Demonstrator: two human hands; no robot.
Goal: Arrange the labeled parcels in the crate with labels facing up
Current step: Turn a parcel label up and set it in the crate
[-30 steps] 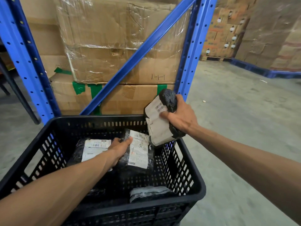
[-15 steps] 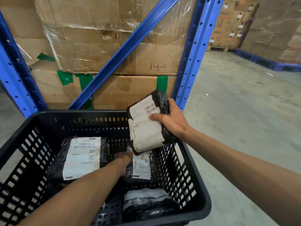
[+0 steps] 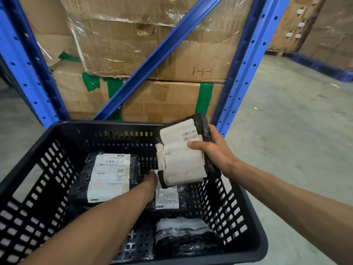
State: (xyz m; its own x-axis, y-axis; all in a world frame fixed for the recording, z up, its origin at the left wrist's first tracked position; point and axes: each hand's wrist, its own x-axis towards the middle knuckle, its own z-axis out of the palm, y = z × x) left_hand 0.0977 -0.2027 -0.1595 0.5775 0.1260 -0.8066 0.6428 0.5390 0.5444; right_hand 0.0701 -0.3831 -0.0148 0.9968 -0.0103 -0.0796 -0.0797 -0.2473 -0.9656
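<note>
Black-wrapped parcel (image 3: pixel 183 152) with white label up, clasped in right hand's (image 3: pixel 214 150) closed grip.

2 bare forearms, no sleeves, hands ungloved

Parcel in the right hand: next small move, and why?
Probably lower the held parcel into the crate, label kept up. The right hand holds it above the far right corner with its white label toward the camera. First the left hand likely needs to pull back, since it reaches under that parcel by the small labeled parcel.
</note>
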